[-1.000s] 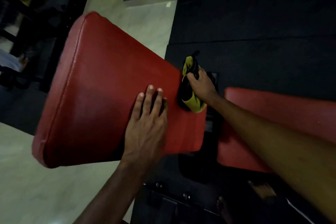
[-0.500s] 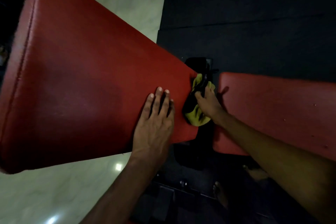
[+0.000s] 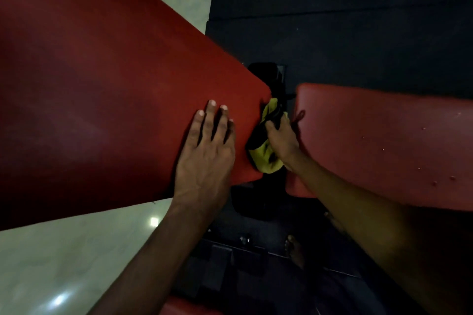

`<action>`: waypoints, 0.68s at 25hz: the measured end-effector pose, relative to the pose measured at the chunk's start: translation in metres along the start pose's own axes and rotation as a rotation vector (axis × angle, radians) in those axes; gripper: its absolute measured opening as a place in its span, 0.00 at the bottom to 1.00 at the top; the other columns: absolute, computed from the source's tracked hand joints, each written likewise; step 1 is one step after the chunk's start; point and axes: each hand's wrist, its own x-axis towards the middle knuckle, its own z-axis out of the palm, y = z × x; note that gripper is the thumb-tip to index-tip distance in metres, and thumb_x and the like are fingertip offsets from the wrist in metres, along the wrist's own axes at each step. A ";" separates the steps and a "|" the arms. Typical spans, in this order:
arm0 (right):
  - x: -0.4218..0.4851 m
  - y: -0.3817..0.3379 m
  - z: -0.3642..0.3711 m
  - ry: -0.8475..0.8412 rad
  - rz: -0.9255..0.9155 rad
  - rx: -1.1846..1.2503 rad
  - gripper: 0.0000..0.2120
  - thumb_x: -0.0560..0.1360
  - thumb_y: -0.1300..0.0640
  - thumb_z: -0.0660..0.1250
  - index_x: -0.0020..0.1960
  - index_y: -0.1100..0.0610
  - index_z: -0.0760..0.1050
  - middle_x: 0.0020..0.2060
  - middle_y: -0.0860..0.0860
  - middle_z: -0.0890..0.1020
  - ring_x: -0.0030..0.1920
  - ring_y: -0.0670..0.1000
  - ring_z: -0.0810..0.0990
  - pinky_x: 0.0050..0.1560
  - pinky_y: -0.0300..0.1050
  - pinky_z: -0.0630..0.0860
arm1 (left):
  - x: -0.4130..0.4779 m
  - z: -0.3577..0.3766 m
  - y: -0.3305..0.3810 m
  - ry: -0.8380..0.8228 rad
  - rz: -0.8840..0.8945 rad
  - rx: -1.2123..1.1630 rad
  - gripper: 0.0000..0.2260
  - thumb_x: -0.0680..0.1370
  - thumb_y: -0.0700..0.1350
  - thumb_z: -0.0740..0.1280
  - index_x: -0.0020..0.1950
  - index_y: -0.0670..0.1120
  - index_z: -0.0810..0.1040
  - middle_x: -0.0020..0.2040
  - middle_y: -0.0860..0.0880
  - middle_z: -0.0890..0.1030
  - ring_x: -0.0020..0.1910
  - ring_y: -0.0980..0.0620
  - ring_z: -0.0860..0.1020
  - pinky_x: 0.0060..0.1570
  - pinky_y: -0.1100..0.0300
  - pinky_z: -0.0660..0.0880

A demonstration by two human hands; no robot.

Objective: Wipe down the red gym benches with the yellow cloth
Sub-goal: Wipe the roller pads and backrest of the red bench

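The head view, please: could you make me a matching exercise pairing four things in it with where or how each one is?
Things:
1. left hand
2. cloth
3. right pad
4. bare foot

States:
A. on the dark floor below the benches
B. dotted with small specks
C. flat on the big red pad
D. bunched in the right hand at the pad's edge

Pairs: 1-C, 2-D, 3-B, 4-A

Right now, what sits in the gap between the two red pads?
In the head view, the right hand presses the yellow cloth against the big pad; dark frame fills the rest.
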 end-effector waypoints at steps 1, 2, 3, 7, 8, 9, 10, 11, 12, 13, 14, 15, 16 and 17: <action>-0.013 0.010 0.003 -0.022 0.013 0.016 0.36 0.79 0.43 0.59 0.82 0.54 0.52 0.77 0.54 0.65 0.74 0.57 0.68 0.74 0.51 0.65 | 0.001 -0.001 0.002 -0.003 -0.013 -0.009 0.32 0.83 0.50 0.57 0.82 0.41 0.46 0.82 0.40 0.43 0.80 0.37 0.36 0.74 0.44 0.30; -0.028 0.023 0.006 -0.050 0.037 0.011 0.34 0.81 0.46 0.59 0.82 0.54 0.51 0.77 0.54 0.66 0.74 0.56 0.68 0.74 0.51 0.65 | 0.003 -0.002 0.005 -0.011 -0.024 -0.017 0.32 0.83 0.50 0.56 0.82 0.41 0.47 0.82 0.40 0.42 0.80 0.37 0.36 0.74 0.44 0.30; -0.043 0.038 0.009 -0.084 0.047 0.013 0.31 0.82 0.48 0.59 0.82 0.54 0.53 0.75 0.54 0.68 0.73 0.56 0.70 0.73 0.51 0.66 | 0.004 -0.003 0.007 -0.023 -0.034 -0.019 0.32 0.83 0.50 0.56 0.82 0.41 0.46 0.82 0.40 0.41 0.80 0.37 0.36 0.74 0.44 0.30; -0.060 0.068 0.022 -0.116 0.055 0.164 0.31 0.76 0.45 0.60 0.78 0.51 0.63 0.69 0.52 0.76 0.69 0.55 0.75 0.72 0.54 0.70 | 0.001 0.002 0.013 -0.052 -0.012 -0.029 0.30 0.83 0.48 0.56 0.82 0.41 0.47 0.83 0.42 0.42 0.80 0.39 0.36 0.75 0.45 0.31; -0.054 0.066 0.023 -0.093 0.109 0.231 0.32 0.74 0.43 0.60 0.76 0.50 0.67 0.67 0.52 0.77 0.67 0.54 0.76 0.71 0.55 0.71 | -0.001 0.004 0.014 -0.073 0.010 -0.031 0.30 0.83 0.47 0.56 0.82 0.41 0.48 0.83 0.42 0.43 0.80 0.40 0.36 0.75 0.45 0.32; -0.047 0.068 0.025 -0.079 0.144 0.291 0.31 0.73 0.42 0.61 0.74 0.50 0.70 0.64 0.51 0.80 0.64 0.53 0.78 0.70 0.55 0.72 | -0.004 0.006 0.015 -0.096 0.037 -0.028 0.30 0.83 0.46 0.56 0.82 0.40 0.48 0.83 0.42 0.43 0.80 0.40 0.37 0.76 0.44 0.32; -0.049 0.067 0.026 -0.066 0.181 0.329 0.27 0.74 0.43 0.61 0.72 0.50 0.72 0.62 0.51 0.81 0.62 0.53 0.79 0.68 0.55 0.74 | -0.008 0.008 0.015 -0.116 0.061 -0.024 0.30 0.83 0.45 0.56 0.81 0.40 0.48 0.83 0.42 0.44 0.80 0.40 0.37 0.76 0.45 0.32; -0.055 0.066 0.026 -0.058 0.202 0.368 0.23 0.77 0.46 0.62 0.70 0.51 0.74 0.60 0.51 0.82 0.60 0.53 0.80 0.68 0.55 0.74 | -0.011 0.009 0.016 -0.118 0.074 -0.025 0.31 0.82 0.45 0.57 0.81 0.39 0.48 0.83 0.42 0.44 0.81 0.40 0.37 0.76 0.45 0.32; -0.062 0.068 0.026 -0.072 0.227 0.401 0.20 0.80 0.48 0.62 0.70 0.53 0.74 0.59 0.52 0.82 0.59 0.53 0.81 0.67 0.55 0.75 | -0.013 0.010 0.015 -0.113 0.078 -0.031 0.31 0.82 0.45 0.58 0.81 0.39 0.49 0.83 0.42 0.45 0.81 0.40 0.37 0.76 0.45 0.33; -0.067 0.073 0.026 -0.086 0.257 0.441 0.18 0.81 0.50 0.62 0.69 0.54 0.74 0.59 0.53 0.82 0.59 0.54 0.81 0.67 0.55 0.75 | -0.014 0.010 0.014 -0.111 0.081 -0.040 0.31 0.81 0.45 0.58 0.82 0.39 0.50 0.83 0.42 0.46 0.81 0.40 0.38 0.77 0.45 0.33; -0.073 0.075 0.027 -0.104 0.310 0.490 0.19 0.81 0.50 0.63 0.70 0.54 0.74 0.60 0.54 0.82 0.60 0.54 0.81 0.66 0.55 0.76 | -0.014 0.009 0.014 -0.119 0.087 -0.049 0.31 0.81 0.45 0.58 0.81 0.40 0.51 0.83 0.42 0.46 0.81 0.40 0.38 0.77 0.46 0.33; -0.076 0.078 0.029 -0.122 0.375 0.559 0.21 0.81 0.48 0.64 0.71 0.55 0.73 0.60 0.55 0.82 0.60 0.56 0.81 0.65 0.56 0.77 | -0.013 0.008 0.013 -0.131 0.095 -0.054 0.31 0.81 0.46 0.59 0.81 0.40 0.52 0.83 0.42 0.45 0.81 0.40 0.37 0.77 0.45 0.33; -0.080 0.078 0.031 -0.144 0.446 0.637 0.23 0.80 0.46 0.65 0.71 0.56 0.73 0.59 0.56 0.83 0.59 0.57 0.82 0.62 0.55 0.78 | -0.011 0.007 0.013 -0.143 0.102 -0.055 0.31 0.81 0.47 0.59 0.81 0.41 0.52 0.83 0.42 0.45 0.81 0.40 0.37 0.77 0.45 0.33; -0.081 0.078 0.033 -0.158 0.504 0.741 0.22 0.80 0.44 0.65 0.69 0.57 0.75 0.56 0.57 0.84 0.56 0.58 0.83 0.58 0.54 0.81 | -0.010 0.006 0.013 -0.156 0.106 -0.055 0.30 0.82 0.47 0.58 0.81 0.41 0.52 0.83 0.43 0.45 0.81 0.41 0.37 0.77 0.45 0.34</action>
